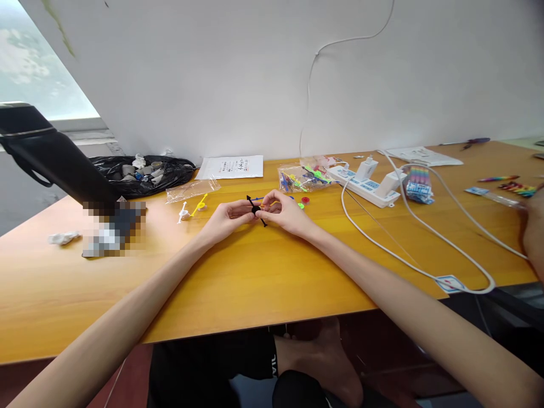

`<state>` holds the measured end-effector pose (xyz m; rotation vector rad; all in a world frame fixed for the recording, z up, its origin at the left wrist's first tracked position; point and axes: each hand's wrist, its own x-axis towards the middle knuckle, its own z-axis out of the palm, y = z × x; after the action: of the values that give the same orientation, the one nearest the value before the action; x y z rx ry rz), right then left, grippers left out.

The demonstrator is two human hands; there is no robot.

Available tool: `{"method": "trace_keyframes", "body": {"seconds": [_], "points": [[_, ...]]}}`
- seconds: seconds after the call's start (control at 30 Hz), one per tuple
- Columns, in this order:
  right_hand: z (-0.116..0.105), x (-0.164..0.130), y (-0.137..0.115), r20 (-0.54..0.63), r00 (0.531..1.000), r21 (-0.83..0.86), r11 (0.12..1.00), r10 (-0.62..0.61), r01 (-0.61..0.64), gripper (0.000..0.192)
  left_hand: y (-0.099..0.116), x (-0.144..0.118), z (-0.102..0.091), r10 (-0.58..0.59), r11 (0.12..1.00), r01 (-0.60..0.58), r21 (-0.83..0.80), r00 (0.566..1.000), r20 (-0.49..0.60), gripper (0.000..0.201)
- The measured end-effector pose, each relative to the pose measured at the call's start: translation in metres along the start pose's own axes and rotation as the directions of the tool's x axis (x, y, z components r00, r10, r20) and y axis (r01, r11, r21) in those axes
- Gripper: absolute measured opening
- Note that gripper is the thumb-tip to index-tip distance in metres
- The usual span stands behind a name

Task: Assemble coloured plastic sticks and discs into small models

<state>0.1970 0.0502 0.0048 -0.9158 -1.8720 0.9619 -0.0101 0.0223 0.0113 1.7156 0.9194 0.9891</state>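
Both my hands hold a black arrow spinner (255,210) with a round hub, just above the table. My left hand (225,222) pinches the hub from the left. From the other side my right hand (287,214) grips it with thumb and fingertips. Partly hidden behind my right hand are a blue piece (257,199), a green piece (301,205) and a red round piece (305,200). To the left of my left hand lie a white arrow spinner (183,213) and a yellow arrow spinner (199,205). A clear bag (293,169) beyond holds several coloured spinner parts.
A white power strip (369,190) with plugged chargers and a looping white cable (385,246) occupies the right. Left are a black bottle (55,153), a black plastic bag (181,168) and crumpled tissue (63,238). A white mailer (229,167) lies by the wall. Someone's skin shows at the right edge.
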Motion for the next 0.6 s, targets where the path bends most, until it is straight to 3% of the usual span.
{"method": "trace_keyframes", "body": {"seconds": [0.13,0.33,0.6], "points": [[0.001,-0.002,-0.006,0.000,1.000,-0.048,0.999,0.009,-0.009,0.045,0.009,-0.003,0.001,0.001,0.999,-0.001,-0.048,1.000,0.003,0.051],[0.004,-0.003,-0.007,0.234,0.971,0.047,0.998,-0.046,0.036,0.039,0.007,-0.003,0.001,0.009,0.994,-0.004,-0.108,0.999,0.050,0.047],[0.003,-0.005,-0.006,0.244,0.969,-0.006,1.000,-0.024,0.026,0.040,0.000,0.000,0.001,-0.006,0.998,0.013,-0.063,0.995,0.104,0.045]]}}
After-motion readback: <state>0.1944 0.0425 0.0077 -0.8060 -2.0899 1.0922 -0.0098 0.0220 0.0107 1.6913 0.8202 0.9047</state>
